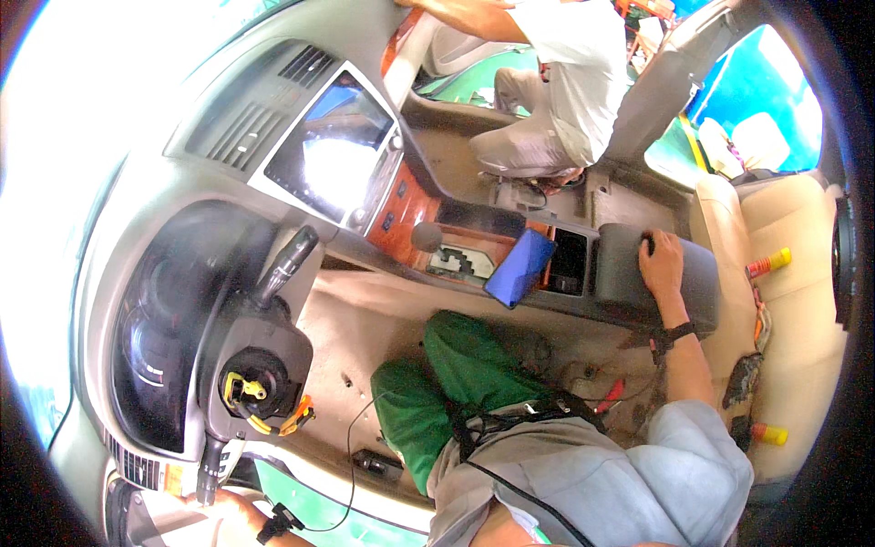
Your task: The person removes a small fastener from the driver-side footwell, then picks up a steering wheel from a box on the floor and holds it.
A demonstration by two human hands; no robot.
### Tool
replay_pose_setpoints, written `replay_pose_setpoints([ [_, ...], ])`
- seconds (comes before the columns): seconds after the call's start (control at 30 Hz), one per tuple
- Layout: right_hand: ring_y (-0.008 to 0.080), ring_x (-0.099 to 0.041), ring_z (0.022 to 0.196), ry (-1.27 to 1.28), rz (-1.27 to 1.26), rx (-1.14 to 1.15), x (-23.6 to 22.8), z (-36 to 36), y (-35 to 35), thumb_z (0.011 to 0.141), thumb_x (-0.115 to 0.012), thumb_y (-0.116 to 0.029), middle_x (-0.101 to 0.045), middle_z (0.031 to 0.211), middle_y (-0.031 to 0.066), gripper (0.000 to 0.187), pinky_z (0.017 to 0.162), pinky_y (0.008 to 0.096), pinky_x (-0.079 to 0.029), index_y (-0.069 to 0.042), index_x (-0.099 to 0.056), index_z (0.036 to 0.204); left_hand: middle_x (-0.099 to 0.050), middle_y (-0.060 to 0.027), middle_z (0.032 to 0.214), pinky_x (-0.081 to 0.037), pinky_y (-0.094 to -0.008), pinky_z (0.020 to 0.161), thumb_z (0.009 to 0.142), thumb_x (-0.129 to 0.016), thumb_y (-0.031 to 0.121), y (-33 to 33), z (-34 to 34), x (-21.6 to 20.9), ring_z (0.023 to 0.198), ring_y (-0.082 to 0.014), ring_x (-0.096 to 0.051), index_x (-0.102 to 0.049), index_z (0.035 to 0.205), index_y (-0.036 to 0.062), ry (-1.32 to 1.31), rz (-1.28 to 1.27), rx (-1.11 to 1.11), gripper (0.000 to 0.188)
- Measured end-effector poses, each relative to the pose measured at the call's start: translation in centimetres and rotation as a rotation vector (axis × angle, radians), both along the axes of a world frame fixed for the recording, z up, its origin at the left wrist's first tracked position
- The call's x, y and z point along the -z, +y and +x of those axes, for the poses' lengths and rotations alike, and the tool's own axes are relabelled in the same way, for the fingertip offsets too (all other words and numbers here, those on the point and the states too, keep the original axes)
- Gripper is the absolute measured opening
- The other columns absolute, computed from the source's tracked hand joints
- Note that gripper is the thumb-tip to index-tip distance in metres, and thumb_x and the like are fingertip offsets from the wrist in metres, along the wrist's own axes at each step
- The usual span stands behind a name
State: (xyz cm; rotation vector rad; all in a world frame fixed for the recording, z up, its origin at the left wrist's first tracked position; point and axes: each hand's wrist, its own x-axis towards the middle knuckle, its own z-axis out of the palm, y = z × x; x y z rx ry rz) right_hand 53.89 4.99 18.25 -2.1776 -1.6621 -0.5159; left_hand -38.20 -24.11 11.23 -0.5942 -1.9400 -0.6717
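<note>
My right hand (663, 266) rests on the grey armrest box (700, 281) of the centre console. Its fingers are curled in, and a small dark thing shows between them, too small to name. Low on the left, my left hand (232, 516) is beside the lower column stalk (211, 471), close to the door side. Glare washes out its fingers. The steering column (264, 381) has no wheel on it; yellow connectors (244, 387) and an orange plug (297, 416) hang at its bare hub. A blue phone (520, 267) lies across the console, between the shifter area and the armrest.
Another person in a white shirt (574, 87) crouches across the console. The centre screen (333, 150) and upper stalk (287, 264) jut from the dash. Red-and-yellow cylinders (768, 263) lie on the beige rear seat (802, 314). Cables and a red-handled thing (612, 395) lie beside me.
</note>
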Motion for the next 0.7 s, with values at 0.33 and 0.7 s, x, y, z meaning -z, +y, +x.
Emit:
replay_pose_setpoints([
  [0.33, 0.0333, -0.058, 0.106, 0.015, 0.013, 0.025, -0.7, -0.8, -0.4, 0.088, -0.059, -0.016, -0.067, 0.104, 0.0148, 0.019, 0.094, 0.0432, -0.044, -0.004, -0.065, 0.102, -0.059, -0.0336, 0.109, -0.052, -0.0535, 0.075, 0.1, -0.03, 0.059, 0.5, -1.9, 2.2, 0.09, -0.0476, -0.06, -0.042, 0.129, -0.0131, -0.145, 0.031, -0.046, 0.079],
  [0.7, 0.0343, -0.058, 0.103, 0.028, 0.032, -0.009, -0.6, -0.8, -0.1, 0.088, -0.059, -0.019, -0.067, 0.104, 0.0142, 0.02, 0.092, 0.0452, -0.045, -0.005, -0.064, 0.102, -0.057, -0.0336, 0.113, -0.051, -0.052, 0.082, 0.1, -0.027, 0.061, -0.9, -2.7, 1.0, 0.094, -0.0474, -0.059, -0.041, 0.131, -0.0133, -0.069, 0.014, -0.051, 0.081],
])
